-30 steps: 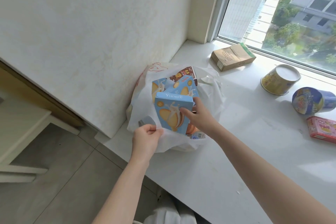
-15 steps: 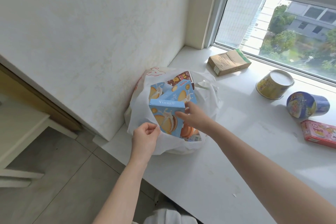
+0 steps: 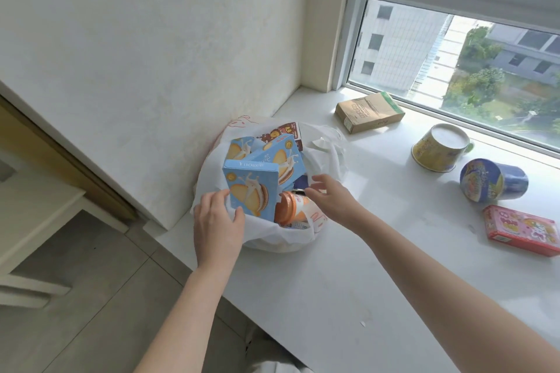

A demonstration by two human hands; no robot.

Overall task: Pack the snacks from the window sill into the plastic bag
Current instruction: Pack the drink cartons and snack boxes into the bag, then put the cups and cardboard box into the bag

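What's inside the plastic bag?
Inside the plastic bag: light blue biscuit boxes, a brown cartoon box behind them, an orange-capped bottle at the near side. Whatever lies beneath them is covered.

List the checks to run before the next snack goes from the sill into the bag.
1. Grasping hand free: ok. The right hand is open by the bag's rim and holds nothing.
2. Bag mouth held open: ok. The left hand grips the near rim of the plastic bag.
3. Snacks left on the window sill: ok. The brown box, yellow cup, blue cup and pink box lie apart.
4. Room in the bag: cannot tell. The blue biscuit box stands above the rim and hides the depth.
5. Cups upright: not ok. The blue cup lies on its side.
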